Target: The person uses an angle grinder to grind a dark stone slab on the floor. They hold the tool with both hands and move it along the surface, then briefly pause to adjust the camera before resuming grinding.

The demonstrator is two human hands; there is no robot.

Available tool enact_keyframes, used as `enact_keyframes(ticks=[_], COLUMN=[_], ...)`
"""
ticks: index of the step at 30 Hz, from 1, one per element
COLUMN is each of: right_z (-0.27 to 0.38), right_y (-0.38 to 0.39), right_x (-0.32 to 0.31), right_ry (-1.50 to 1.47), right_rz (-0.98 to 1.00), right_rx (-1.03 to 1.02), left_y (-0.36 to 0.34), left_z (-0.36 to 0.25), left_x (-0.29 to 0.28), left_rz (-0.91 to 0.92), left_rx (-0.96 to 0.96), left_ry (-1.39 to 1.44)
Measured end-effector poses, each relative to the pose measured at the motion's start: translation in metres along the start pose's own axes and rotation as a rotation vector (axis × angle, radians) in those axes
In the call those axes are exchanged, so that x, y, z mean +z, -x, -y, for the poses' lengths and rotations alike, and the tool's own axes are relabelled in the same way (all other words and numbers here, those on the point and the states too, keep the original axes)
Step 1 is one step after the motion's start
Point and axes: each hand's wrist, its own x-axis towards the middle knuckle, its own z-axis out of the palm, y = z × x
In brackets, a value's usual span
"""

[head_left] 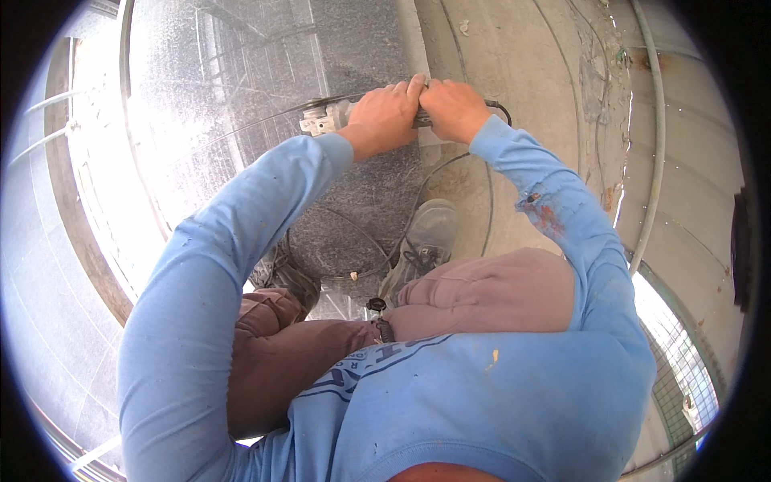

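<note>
Both of my hands are closed around an angle grinder (322, 120) lying crosswise ahead of me. My left hand (385, 115) wraps the body just behind the pale metal head. Further back, toward the cord end, my right hand (454, 108) grips the handle, its thumb side touching the left hand. A thin disc (309, 104) shows edge-on at the head's far side, above the dark, glossy stone slab (353, 189). Whether the disc touches the slab or spins, I cannot tell. My fingers hide most of the grinder's body.
A black cord (450, 161) loops from the grinder's rear and over the slab near my shoes (434, 225). Dusty concrete floor (530, 185) lies right of the slab, with more cables on it. A pipe (657, 136) runs along the wall at the right.
</note>
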Motion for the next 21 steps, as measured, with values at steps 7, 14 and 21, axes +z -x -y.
enact_keyframes(ticks=[7, 14, 21], right_z=[0.004, 0.010, 0.020], right_y=[-0.002, -0.009, -0.013], right_x=[0.003, 0.003, -0.001], right_ry=[-0.023, -0.004, -0.011], right_rz=[-0.019, 0.027, -0.011], right_rx=[-0.015, 0.004, -0.042], left_y=[0.006, 0.006, 0.015], left_z=[0.004, 0.010, 0.017], left_x=[0.001, -0.003, -0.005], left_rz=[-0.042, 0.017, 0.025], left_rx=[0.020, -0.009, -0.026], left_ry=[-0.010, 0.018, 0.005])
